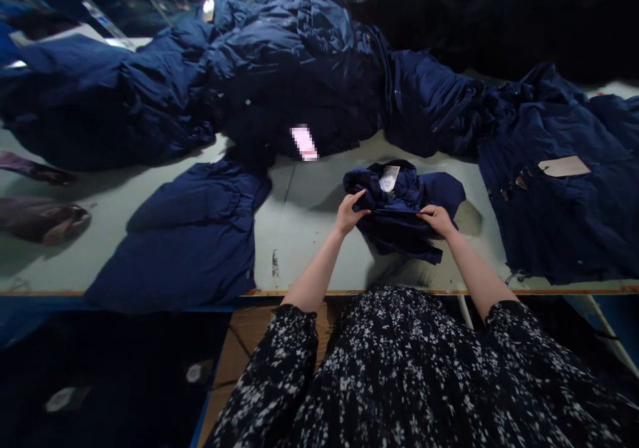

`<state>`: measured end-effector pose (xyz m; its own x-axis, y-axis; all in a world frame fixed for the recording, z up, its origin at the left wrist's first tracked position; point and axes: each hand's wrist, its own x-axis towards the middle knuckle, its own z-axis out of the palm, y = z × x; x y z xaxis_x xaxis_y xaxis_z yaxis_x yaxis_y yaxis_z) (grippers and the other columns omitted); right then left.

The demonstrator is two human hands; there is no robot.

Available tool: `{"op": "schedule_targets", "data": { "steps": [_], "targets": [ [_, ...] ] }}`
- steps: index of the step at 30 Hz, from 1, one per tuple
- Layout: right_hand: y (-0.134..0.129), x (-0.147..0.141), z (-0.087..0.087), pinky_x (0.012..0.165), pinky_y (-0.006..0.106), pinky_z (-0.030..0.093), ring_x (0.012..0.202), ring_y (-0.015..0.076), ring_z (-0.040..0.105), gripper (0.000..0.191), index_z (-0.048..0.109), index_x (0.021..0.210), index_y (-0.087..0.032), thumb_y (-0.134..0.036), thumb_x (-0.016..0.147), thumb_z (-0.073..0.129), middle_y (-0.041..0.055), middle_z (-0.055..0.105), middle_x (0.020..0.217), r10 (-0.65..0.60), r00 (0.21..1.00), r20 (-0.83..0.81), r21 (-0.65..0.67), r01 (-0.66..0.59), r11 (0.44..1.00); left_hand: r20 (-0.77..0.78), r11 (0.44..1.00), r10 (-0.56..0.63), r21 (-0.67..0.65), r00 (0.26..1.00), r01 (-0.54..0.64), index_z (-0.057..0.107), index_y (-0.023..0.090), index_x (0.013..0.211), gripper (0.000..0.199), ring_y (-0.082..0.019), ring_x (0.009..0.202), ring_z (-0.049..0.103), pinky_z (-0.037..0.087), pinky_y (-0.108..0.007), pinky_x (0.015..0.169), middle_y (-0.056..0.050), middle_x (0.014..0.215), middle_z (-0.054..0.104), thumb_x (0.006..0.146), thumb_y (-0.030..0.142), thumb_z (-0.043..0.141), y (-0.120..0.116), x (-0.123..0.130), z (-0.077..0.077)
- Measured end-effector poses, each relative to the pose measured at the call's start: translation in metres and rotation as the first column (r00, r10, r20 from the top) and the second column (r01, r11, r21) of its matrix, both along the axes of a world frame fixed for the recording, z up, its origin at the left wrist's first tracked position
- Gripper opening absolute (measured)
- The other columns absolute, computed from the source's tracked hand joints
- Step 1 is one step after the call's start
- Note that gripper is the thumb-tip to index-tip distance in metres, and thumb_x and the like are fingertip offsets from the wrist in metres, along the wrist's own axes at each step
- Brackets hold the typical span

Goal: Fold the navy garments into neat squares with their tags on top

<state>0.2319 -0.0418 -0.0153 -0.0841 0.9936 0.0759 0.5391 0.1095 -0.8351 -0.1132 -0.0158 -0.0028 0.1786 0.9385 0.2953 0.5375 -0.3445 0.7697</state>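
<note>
A dark navy garment (399, 231) lies bunched on the pale table in front of me, with a whitish label (389, 178) showing near its top. My left hand (352, 213) pinches the near edge of its fabric on the left. On the right, the fingers of my right hand (436, 220) are closed on the same edge, so a short stretch of cloth runs straight between the two hands. The lower part of the garment hangs loosely toward me on the tabletop. Which part of the garment the edge belongs to, I cannot tell.
A large heap of navy garments (299, 55) runs along the back of the table (289, 248). One navy garment (194, 228) lies flat at left, overhanging the front edge. Another (564, 222) with a beige tag (564, 166) lies at right. Another person's hand (67, 224) shows at far left.
</note>
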Motion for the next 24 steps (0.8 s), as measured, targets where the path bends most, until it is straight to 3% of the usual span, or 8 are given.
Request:
{"op": "schedule_targets", "data": {
  "steps": [4, 8, 11, 15, 17, 20, 22, 24],
  "targets": [
    [0.010, 0.042, 0.021, 0.095, 0.042, 0.055, 0.093, 0.0258, 0.072, 0.017, 0.077, 0.074, -0.023, -0.028, 0.075, 0.061, 0.0076, 0.079, 0.090, -0.164, 0.986, 0.019, 0.118, 0.160, 0.980, -0.206, 0.998, -0.006, 0.053, 0.979, 0.017, 0.066, 0.023, 0.140, 0.060, -0.024, 0.113, 0.065, 0.051, -0.039, 0.107, -0.007, 0.121, 0.072, 0.082, 0.012, 0.069, 0.016, -0.059, 0.039],
    [0.009, 0.082, 0.037, 0.108, 0.048, 0.049, 0.111, 0.0266, 0.069, 0.030, 0.078, 0.077, -0.023, -0.016, 0.072, 0.049, 0.0085, 0.078, 0.104, -0.384, 0.918, 0.105, 0.306, 0.337, 0.890, -0.441, 0.968, 0.251, 0.084, 0.862, -0.239, 0.071, 0.024, 0.132, 0.056, -0.026, 0.113, 0.065, 0.051, -0.039, 0.104, -0.008, 0.119, 0.071, 0.083, 0.004, 0.051, 0.020, -0.128, 0.073],
    [0.002, 0.096, 0.036, 0.116, 0.053, 0.041, 0.127, 0.0291, 0.062, 0.032, 0.078, 0.076, -0.022, -0.014, 0.074, 0.047, 0.0096, 0.072, 0.127, -0.603, 0.780, 0.168, 0.369, 0.518, 0.772, -0.536, 0.901, 0.399, 0.080, 0.744, -0.426, 0.079, 0.023, 0.111, 0.038, -0.030, 0.116, 0.063, 0.051, -0.043, 0.103, -0.012, 0.120, 0.068, 0.088, 0.011, 0.050, 0.020, -0.147, 0.076],
    [-0.007, 0.097, 0.019, 0.120, 0.052, 0.037, 0.135, 0.0294, 0.055, 0.045, 0.079, 0.105, -0.019, -0.018, 0.082, 0.041, 0.0145, 0.068, 0.132, -0.681, 0.703, 0.205, 0.202, 0.650, 0.732, -0.533, 0.704, 0.553, -0.112, 0.640, -0.701, 0.067, 0.022, 0.137, 0.044, -0.039, 0.136, 0.053, 0.043, -0.059, 0.112, -0.019, 0.141, 0.060, 0.096, 0.033, 0.054, 0.023, -0.125, 0.047],
    [-0.009, 0.096, 0.010, 0.123, 0.050, 0.034, 0.142, 0.0303, 0.049, 0.054, 0.069, 0.131, -0.013, -0.024, 0.086, 0.042, 0.0189, 0.063, 0.140, -0.703, 0.685, 0.190, 0.129, 0.692, 0.710, -0.459, 0.631, 0.556, -0.310, 0.693, -0.711, 0.055, 0.020, 0.150, 0.056, -0.038, 0.145, 0.047, 0.037, -0.057, 0.119, -0.020, 0.149, 0.056, 0.100, 0.044, 0.048, 0.028, -0.106, 0.027],
    [-0.008, 0.095, 0.002, 0.126, 0.050, 0.029, 0.151, 0.0327, 0.037, 0.071, 0.048, 0.154, -0.008, -0.045, 0.093, 0.048, 0.0237, 0.046, 0.158, -0.711, 0.678, 0.187, 0.004, 0.723, 0.690, -0.251, 0.654, 0.520, -0.498, 0.817, -0.569, 0.043, 0.018, 0.159, 0.065, -0.028, 0.150, 0.044, 0.036, -0.040, 0.123, -0.016, 0.159, 0.051, 0.103, 0.052, 0.039, 0.037, -0.074, 0.006],
    [-0.002, 0.094, 0.003, 0.127, 0.048, 0.026, 0.157, 0.0335, 0.028, 0.089, 0.038, 0.160, -0.008, -0.061, 0.091, 0.053, 0.0248, 0.037, 0.164, -0.655, 0.727, 0.206, -0.057, 0.677, 0.734, -0.163, 0.710, 0.483, -0.501, 0.860, -0.494, 0.033, 0.019, 0.164, 0.076, -0.026, 0.151, 0.044, 0.038, -0.034, 0.121, -0.014, 0.163, 0.047, 0.101, 0.058, 0.045, 0.043, -0.053, 0.001],
    [0.009, 0.094, 0.007, 0.128, 0.048, 0.024, 0.161, 0.0348, 0.017, 0.112, 0.028, 0.164, -0.008, -0.072, 0.080, 0.066, 0.0257, 0.030, 0.168, -0.549, 0.796, 0.254, -0.066, 0.581, 0.811, -0.206, 0.760, 0.391, -0.478, 0.897, -0.441, 0.020, 0.018, 0.168, 0.097, -0.028, 0.150, 0.044, 0.040, -0.036, 0.120, -0.016, 0.163, 0.045, 0.092, 0.063, 0.059, 0.050, -0.032, 0.002]
  ]
}}
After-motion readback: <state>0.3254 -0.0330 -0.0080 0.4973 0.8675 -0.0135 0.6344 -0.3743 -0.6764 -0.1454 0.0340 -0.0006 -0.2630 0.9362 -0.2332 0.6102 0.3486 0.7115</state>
